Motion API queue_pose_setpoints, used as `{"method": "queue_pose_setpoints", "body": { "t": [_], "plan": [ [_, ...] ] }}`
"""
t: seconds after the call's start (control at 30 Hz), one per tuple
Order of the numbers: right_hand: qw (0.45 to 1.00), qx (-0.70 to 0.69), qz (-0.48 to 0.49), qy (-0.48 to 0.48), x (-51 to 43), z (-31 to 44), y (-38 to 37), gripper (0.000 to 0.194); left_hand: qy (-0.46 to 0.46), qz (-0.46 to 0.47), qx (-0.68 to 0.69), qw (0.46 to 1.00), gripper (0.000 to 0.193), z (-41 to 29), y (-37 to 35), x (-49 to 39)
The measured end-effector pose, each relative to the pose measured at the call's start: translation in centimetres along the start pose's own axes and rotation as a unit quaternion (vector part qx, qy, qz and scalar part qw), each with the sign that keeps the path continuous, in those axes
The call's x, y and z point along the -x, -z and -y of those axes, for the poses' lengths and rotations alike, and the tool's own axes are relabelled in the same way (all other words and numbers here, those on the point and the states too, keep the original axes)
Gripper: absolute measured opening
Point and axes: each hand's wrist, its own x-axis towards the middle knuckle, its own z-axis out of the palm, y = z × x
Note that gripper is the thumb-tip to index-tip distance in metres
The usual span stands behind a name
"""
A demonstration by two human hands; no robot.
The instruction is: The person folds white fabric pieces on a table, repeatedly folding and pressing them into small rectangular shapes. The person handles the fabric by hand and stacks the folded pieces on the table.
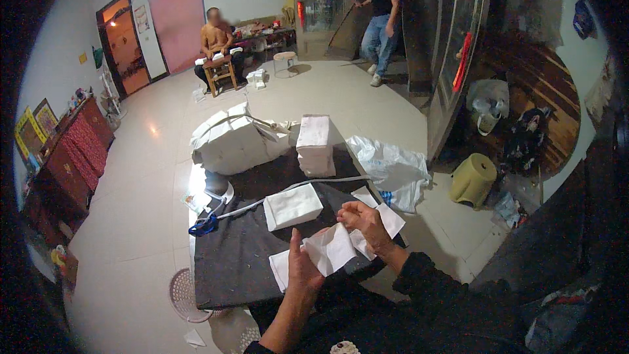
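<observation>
A thin white folded sheet (330, 250), paper or cloth, lies across the palm of my left hand (305, 266). That hand's thumb sticks up, and its fingers are mostly hidden behind the sheet. My right hand (367, 226) is at the sheet's upper right corner with its fingers curled; whether they pinch it is unclear. Beneath both hands, more flat white pieces (391, 220) rest on the dark-covered table (231, 275). Just beyond stands a neat block of stacked white sheets (293, 206). Farther back are a taller stack (315, 145) and a large bundle of white stacks (241, 140).
A grey cord (265, 200) crosses the table near a lamp (223, 191). A plastic bag (393, 167) hangs at the right edge, with a yellow-green stool (473, 180) beyond. A perforated basket (184, 295) is at lower left. One person (216, 39) sits; another (383, 5) stands by the door.
</observation>
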Motion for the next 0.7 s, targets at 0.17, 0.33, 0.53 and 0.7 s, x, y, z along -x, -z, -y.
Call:
{"method": "queue_pose_setpoints", "body": {
  "t": [0.17, 0.33, 0.53, 0.7],
  "plan": [
    [0.952, -0.233, 0.15, -0.128, -0.3, -2.5, 0.1, 0.05, -0.027, 0.051, 0.012, 0.998, 0.074, -1.1, 0.4, 1.0],
    [0.943, -0.224, 0.188, -0.156, -0.7, -3.8, -1.2, 0.04, -0.057, 0.028, -0.013, 0.998, 0.07, -2.3, 1.9, 2.3],
    [0.963, -0.157, 0.128, -0.179, -0.6, -4.0, -2.5, 0.043, -0.083, -0.019, -0.032, 0.996, 0.061, -3.1, 3.3, 3.8],
    [0.992, 0.055, 0.077, -0.085, -1.0, -5.5, -2.6, 0.043, -0.142, -0.1, -0.192, 0.966, 0.042, -3.3, 4.3, 4.7]
  ]
}}
